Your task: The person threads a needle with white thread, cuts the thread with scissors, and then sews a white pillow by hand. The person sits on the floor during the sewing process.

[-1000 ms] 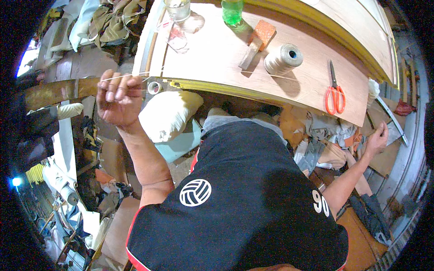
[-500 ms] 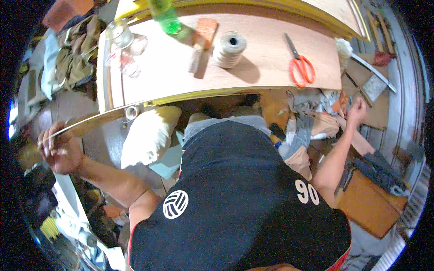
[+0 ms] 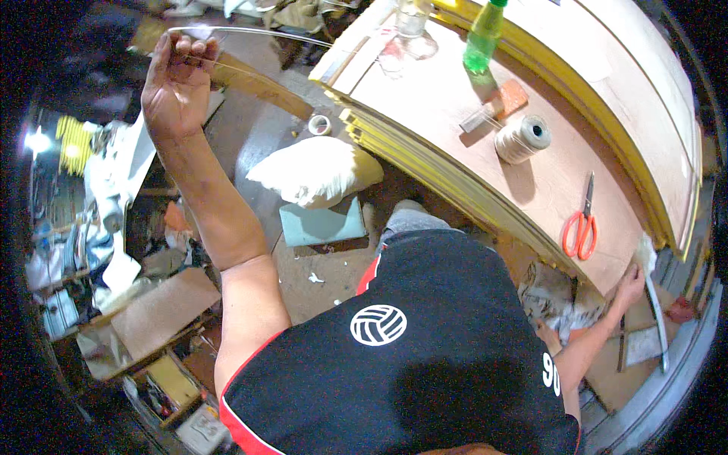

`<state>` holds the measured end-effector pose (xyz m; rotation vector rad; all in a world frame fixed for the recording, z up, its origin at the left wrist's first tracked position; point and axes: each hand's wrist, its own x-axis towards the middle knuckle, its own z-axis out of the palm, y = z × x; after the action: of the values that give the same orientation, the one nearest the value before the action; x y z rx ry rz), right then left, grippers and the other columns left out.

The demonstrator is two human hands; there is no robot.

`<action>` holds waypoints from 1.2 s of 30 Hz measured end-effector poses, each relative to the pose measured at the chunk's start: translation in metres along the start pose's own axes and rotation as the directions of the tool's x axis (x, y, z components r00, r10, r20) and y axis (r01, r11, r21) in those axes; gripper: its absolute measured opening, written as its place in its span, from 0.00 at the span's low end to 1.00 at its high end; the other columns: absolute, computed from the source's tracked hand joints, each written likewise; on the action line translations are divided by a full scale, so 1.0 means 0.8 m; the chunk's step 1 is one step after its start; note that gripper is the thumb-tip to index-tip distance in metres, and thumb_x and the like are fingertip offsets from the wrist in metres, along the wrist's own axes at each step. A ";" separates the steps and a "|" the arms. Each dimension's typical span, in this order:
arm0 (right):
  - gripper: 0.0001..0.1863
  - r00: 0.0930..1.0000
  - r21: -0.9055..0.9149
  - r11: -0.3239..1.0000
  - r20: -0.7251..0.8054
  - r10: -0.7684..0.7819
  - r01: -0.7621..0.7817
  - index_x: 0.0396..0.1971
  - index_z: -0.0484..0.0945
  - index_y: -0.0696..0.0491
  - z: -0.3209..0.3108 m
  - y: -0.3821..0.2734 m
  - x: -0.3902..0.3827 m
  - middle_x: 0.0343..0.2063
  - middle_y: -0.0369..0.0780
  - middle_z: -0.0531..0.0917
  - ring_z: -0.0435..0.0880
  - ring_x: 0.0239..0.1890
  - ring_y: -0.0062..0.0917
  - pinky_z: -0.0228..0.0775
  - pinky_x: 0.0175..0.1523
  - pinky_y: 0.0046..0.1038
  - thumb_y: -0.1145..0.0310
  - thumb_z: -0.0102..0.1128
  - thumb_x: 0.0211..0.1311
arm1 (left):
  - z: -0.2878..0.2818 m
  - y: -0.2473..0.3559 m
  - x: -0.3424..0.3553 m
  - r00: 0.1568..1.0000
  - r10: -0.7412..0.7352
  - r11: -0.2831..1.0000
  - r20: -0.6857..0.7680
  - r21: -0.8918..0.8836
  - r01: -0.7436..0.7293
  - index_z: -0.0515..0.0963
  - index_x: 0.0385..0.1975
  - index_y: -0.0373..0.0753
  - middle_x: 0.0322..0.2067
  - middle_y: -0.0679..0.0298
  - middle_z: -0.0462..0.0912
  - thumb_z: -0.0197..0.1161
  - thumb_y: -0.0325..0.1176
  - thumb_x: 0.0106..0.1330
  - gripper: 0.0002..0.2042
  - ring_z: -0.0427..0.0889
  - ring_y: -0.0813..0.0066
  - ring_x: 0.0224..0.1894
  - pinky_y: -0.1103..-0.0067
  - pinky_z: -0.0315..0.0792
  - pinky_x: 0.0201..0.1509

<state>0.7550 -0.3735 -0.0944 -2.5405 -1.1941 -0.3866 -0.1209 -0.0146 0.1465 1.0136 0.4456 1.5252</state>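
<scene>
My left hand (image 3: 178,80) is raised at the upper left, its fingers pinched shut on a thin pale string (image 3: 250,34) that arcs away toward the wooden tabletop (image 3: 447,114). My right hand (image 3: 629,287) reaches to the tabletop's near right corner, next to a white cloth (image 3: 646,252); its fingers are curled and I cannot tell what they hold. On the tabletop lie a spool of twine (image 3: 522,138), orange-handled scissors (image 3: 582,224) and an orange-brown block (image 3: 509,98).
A green bottle (image 3: 482,42) and a glass jar (image 3: 413,15) stand at the table's far end. Below the table lie a white stuffed sack (image 3: 315,171), a teal pad (image 3: 322,224) and a tape roll (image 3: 321,123). Cardboard (image 3: 163,307) and clutter fill the left floor.
My left hand has swung from low at the left up to the top left, still pinching the string. My right hand stays by the table's right corner.
</scene>
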 end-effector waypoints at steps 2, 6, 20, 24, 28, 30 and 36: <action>0.19 0.995 0.003 0.997 0.061 -0.079 0.079 0.48 0.81 0.62 0.012 -0.037 0.017 0.43 0.53 0.84 0.82 0.48 0.46 0.71 0.56 0.39 0.63 0.54 0.67 | -0.003 0.046 -0.016 0.999 0.028 0.986 0.047 0.160 -0.035 0.78 0.43 0.35 0.30 0.63 0.80 0.53 0.35 0.74 0.11 0.79 0.68 0.36 0.64 0.69 0.61; 0.19 0.971 0.098 0.988 0.198 -0.133 0.116 0.50 0.80 0.61 0.021 -0.074 0.014 0.49 0.53 0.82 0.80 0.52 0.45 0.69 0.59 0.38 0.63 0.54 0.68 | 0.012 0.107 -0.049 0.996 0.009 0.955 0.093 0.294 -0.036 0.76 0.49 0.33 0.34 0.63 0.77 0.52 0.30 0.74 0.11 0.75 0.71 0.31 0.66 0.70 0.60; 0.19 0.767 0.932 0.256 -0.034 -0.640 0.255 0.54 0.78 0.59 -0.171 -0.431 -0.062 0.54 0.47 0.81 0.76 0.60 0.35 0.63 0.67 0.34 0.67 0.60 0.65 | 0.269 -0.064 -0.241 0.917 -0.385 0.475 -0.104 0.830 0.294 0.81 0.37 0.37 0.23 0.70 0.80 0.64 0.35 0.67 0.08 0.73 0.88 0.22 0.88 0.63 0.22; 0.28 0.381 0.996 -0.076 -0.085 -0.921 0.038 0.58 0.75 0.57 -0.198 -0.534 -0.127 0.57 0.50 0.78 0.75 0.62 0.39 0.61 0.69 0.37 0.58 0.67 0.60 | 0.283 -0.125 -0.271 0.830 -0.558 0.619 -0.006 0.663 0.421 0.82 0.34 0.37 0.25 0.70 0.80 0.63 0.33 0.68 0.07 0.74 0.87 0.24 0.86 0.65 0.24; 0.13 0.163 0.987 0.094 0.072 -0.984 0.129 0.42 0.81 0.58 -0.178 -0.548 -0.149 0.37 0.45 0.85 0.85 0.41 0.34 0.73 0.51 0.33 0.64 0.60 0.66 | 0.253 -0.145 -0.291 0.779 -0.626 0.538 -0.040 0.701 0.468 0.81 0.35 0.35 0.25 0.70 0.80 0.62 0.35 0.70 0.09 0.75 0.86 0.25 0.85 0.69 0.27; 0.11 0.116 0.982 0.177 0.168 -0.979 0.068 0.35 0.83 0.58 -0.173 -0.540 -0.144 0.30 0.43 0.85 0.85 0.34 0.33 0.75 0.42 0.32 0.66 0.59 0.67 | 0.226 -0.147 -0.298 0.723 -0.689 0.496 -0.036 0.704 0.508 0.81 0.35 0.34 0.24 0.69 0.81 0.62 0.36 0.70 0.10 0.76 0.84 0.24 0.84 0.71 0.27; 0.12 0.410 0.959 0.278 0.274 -0.870 -0.053 0.28 0.83 0.59 -0.181 -0.532 -0.140 0.23 0.38 0.81 0.80 0.27 0.22 0.70 0.34 0.24 0.67 0.57 0.69 | 0.133 -0.162 -0.331 0.620 -0.783 0.505 -0.062 0.520 0.689 0.81 0.34 0.33 0.26 0.66 0.82 0.64 0.33 0.69 0.09 0.79 0.82 0.28 0.83 0.74 0.32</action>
<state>0.3381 -0.2489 0.0649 -1.1496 -1.7962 1.2398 0.0234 -0.2593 0.0146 1.1266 1.0387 0.5031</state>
